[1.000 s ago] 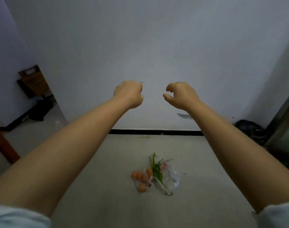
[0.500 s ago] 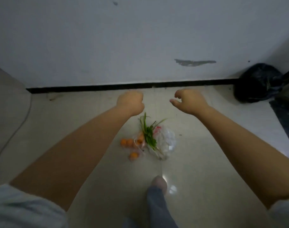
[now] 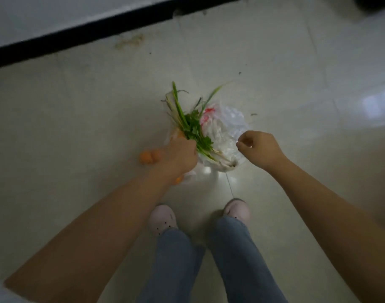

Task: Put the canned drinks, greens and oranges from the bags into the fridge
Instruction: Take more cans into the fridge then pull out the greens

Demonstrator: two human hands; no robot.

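Change: both hands have dropped from mid-air down to the bags on the floor.
Left hand (image 3: 181,155): grip curled at the greens (image 3: 192,130), beside the oranges (image 3: 150,157); hold cannot be confirmed.
Right hand (image 3: 258,147): grip loosely curled just beside the white bag (image 3: 226,130), holding nothing visible.
Cans: not visible.
Fridge: out of view.
Meaning: pickup is starting; nothing stored yet.

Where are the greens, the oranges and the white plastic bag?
greens (image 3: 192,127), head view, leafy middle.
oranges (image 3: 149,158), head view, pair left of the wrist.
white plastic bag (image 3: 227,125), head view, crumpled top.
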